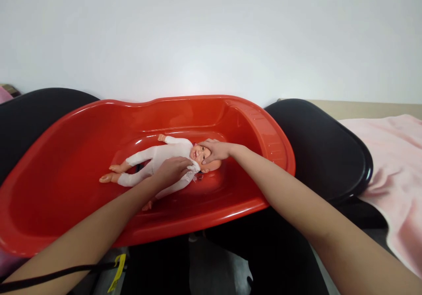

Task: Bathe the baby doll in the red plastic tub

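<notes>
A baby doll [173, 148] in white clothes lies on its back inside a red baby bathtub [66, 176]. Its head points right and its bare feet point left. My left hand [173, 169] is closed at the doll's chest, with the fingertips pinching the white cloth just below the neck. Thumb and fingers of my right hand [216, 150] wrap round the doll's head beside its face. Part of the doll's trunk is hidden behind my left hand and forearm.
Black chair seats [316, 150] flank the tub on both sides. A pale pink cloth [392, 154] drapes at the right. Behind the tub rises a white wall [211, 35]. A black cord with a yellow tag [117, 273] crosses the lower left.
</notes>
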`<state>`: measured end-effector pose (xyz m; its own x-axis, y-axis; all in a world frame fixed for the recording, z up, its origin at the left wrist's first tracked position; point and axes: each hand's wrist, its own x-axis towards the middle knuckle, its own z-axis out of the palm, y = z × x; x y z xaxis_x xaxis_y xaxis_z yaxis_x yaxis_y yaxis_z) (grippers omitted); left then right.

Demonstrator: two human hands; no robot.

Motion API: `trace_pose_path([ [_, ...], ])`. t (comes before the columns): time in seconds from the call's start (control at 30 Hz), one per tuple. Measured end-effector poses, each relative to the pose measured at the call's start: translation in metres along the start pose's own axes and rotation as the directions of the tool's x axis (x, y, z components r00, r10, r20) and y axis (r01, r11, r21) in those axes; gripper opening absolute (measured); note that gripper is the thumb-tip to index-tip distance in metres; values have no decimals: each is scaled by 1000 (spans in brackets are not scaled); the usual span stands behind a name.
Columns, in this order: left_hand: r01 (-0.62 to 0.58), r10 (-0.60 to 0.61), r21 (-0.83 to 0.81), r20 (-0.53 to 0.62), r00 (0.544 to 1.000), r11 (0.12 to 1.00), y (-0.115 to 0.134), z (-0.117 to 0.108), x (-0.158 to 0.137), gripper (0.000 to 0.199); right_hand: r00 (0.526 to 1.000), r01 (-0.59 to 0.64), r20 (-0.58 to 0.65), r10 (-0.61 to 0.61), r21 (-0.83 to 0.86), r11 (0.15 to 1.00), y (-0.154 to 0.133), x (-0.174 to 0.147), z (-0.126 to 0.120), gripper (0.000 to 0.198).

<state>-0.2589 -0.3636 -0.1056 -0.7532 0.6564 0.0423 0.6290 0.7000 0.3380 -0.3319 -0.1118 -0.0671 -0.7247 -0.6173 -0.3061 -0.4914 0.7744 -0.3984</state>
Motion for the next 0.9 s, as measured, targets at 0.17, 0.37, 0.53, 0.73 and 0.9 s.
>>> trace_pose_path([
  [0.17,-60,60,-3,93,994,998,7,-8,-1,34,1000,11,7,-11,-1,1000,-1,-1,0,103],
  [0.37,-191,187,46,74,980,980,9,-8,-2,35,1000,5,13,-5,-13,1000,-3,-1,-1,102],
  [0.53,-178,181,-34,137,974,983,2,0,-4,37,1000,16,7,-16,-14,1000,-4,0,-1,102],
  [0.73,-226,213,42,214,953,973,-2,5,-3,49,1000,24,10,-24,-21,999,-5,-1,-2,98],
  [0.9,-276,250,107,208,946,955,-4,12,-2,51,999,25,27,-23,-42,999,-4,0,-2,98],
])
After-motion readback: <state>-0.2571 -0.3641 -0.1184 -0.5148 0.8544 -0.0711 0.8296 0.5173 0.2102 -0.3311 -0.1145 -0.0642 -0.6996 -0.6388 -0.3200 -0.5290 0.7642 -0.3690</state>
